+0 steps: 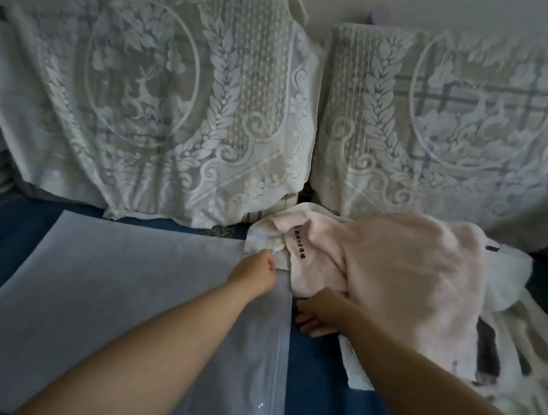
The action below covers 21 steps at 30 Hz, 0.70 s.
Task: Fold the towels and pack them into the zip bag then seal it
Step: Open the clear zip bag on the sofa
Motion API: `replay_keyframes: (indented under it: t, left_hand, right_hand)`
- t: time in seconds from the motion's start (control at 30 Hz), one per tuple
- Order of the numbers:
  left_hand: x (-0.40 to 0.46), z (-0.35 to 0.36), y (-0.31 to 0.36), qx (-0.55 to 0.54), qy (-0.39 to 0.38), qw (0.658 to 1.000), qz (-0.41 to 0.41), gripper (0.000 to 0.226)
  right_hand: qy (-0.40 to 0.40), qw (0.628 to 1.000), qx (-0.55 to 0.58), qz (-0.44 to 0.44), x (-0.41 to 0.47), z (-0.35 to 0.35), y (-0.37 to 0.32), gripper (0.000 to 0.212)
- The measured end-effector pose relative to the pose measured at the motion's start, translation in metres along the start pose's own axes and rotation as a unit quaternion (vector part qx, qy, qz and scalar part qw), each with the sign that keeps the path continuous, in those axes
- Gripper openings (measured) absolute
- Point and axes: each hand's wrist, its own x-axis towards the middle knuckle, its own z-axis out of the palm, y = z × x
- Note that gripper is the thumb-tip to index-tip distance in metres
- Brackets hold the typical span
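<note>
1. Head view: I take the zip bag (115, 292) as my landmark; it lies flat on the blue sofa seat (313, 397), a large translucent sheet with its zip strip along the right edge.
2. Just past the bag's far right corner lies a pink towel (410, 279), bunched and unfolded, with a white towel with blue stripes (264, 238) peeking out at its left end, touching the bag's corner.
3. A line of dark characters is printed on the pink towel near the bag's corner; I cannot read them.
4. My left hand (255, 273) reaches over the bag's right edge, its fingers pinching the striped towel's corner.
5. My right hand (319, 313) sits just right of the bag's zip strip, fingers tucked under the pink towel's near edge; whether they grip it I cannot tell.
6. More white cloth (509, 276) and a dark-patterned fabric (521, 351) lie beyond the pink towel, partly hidden.
7. Behind the bag, lace covers (183, 96) with deer motifs drape the back cushions.
</note>
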Motion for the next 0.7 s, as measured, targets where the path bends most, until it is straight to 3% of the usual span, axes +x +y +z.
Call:
replay_keyframes:
  t: [0.1,0.2,0.23,0.33,0.37,0.53,0.6,0.7]
  left_hand:
    - [-0.048,0.006,-0.015,0.062,-0.034,0.998,-0.006,0.022]
    - [-0.101,0.018,-0.034,0.077,-0.08,0.994,-0.019,0.031]
    - [-0.118,0.023,-0.041,0.079,-0.092,0.992,-0.017,0.033]
    - [-0.16,0.033,-0.055,0.093,-0.105,0.99,-0.003,0.035]
    - [-0.17,0.035,-0.058,0.097,-0.106,0.99,0.0,0.034]
    - [-0.203,0.041,-0.065,0.09,-0.072,0.993,-0.018,0.039]
    - [-0.209,0.042,-0.063,0.085,-0.068,0.994,-0.021,0.042]
    - [-0.218,0.052,-0.055,0.162,-0.056,0.985,-0.011,0.035]
  right_hand:
    - [0.011,1.0,0.006,0.005,-0.03,0.035,0.019,0.028]
    - [0.044,0.998,0.039,-0.022,-0.06,0.075,0.044,0.056]
    - [0.045,0.997,0.065,-0.027,-0.071,0.087,0.051,0.055]
    - [0.03,0.991,0.129,-0.02,-0.092,0.115,0.068,0.015]
    - [0.025,0.99,0.138,-0.018,-0.097,0.123,0.073,0.01]
    - [-0.029,0.984,0.167,-0.046,-0.118,0.135,0.095,0.028]
    - [-0.043,0.979,0.191,-0.053,-0.126,0.134,0.102,0.029]
    - [-0.076,0.96,0.262,-0.064,-0.132,0.134,0.113,0.023]
